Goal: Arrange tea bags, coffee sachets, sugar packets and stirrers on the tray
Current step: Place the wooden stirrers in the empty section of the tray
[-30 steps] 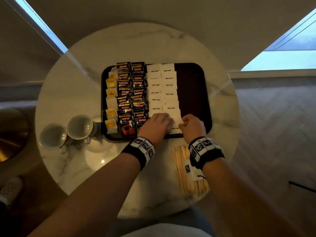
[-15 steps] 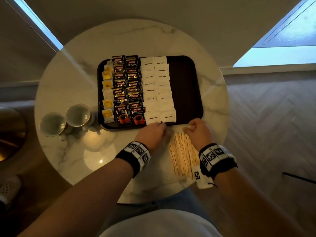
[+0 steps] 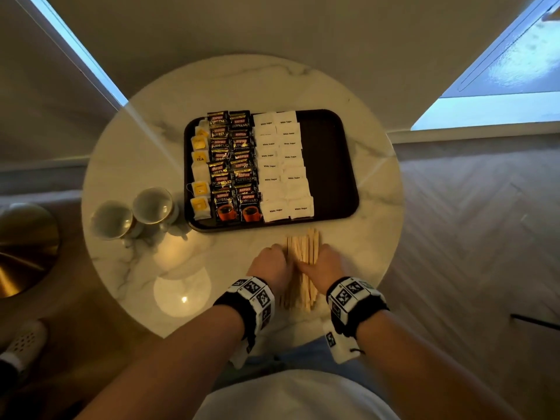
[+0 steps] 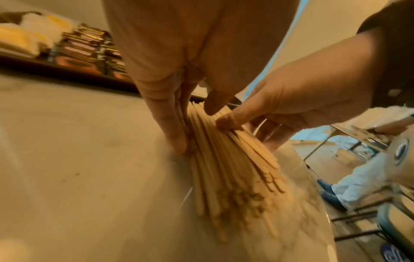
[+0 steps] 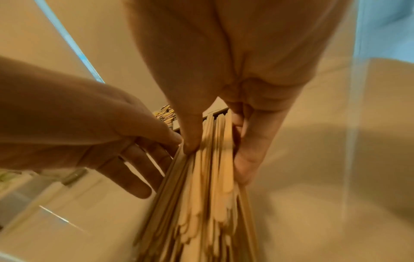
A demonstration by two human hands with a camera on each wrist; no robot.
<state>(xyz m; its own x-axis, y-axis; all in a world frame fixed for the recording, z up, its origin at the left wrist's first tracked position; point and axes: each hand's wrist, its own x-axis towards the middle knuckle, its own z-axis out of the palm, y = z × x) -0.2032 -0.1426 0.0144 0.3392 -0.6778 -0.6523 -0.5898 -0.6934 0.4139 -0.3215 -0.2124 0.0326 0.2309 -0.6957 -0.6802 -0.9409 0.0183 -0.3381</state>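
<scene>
Head view: we are now leaving the sugar packets point(image 3: 285, 165) on the tray point(image 3: 330, 165), both hands coming back just before it. Left hand point(image 3: 271, 265) and right hand point(image 3: 322, 265) are closing a grip round the stirrers point(image 3: 303, 247) on the counter point(image 3: 127, 165), so stirrers are going next.

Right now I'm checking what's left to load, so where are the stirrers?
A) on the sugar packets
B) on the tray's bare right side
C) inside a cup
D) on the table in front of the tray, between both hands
D: the stirrers lie on the table in front of the tray, with the left hand and right hand gathering them from either side.
</scene>
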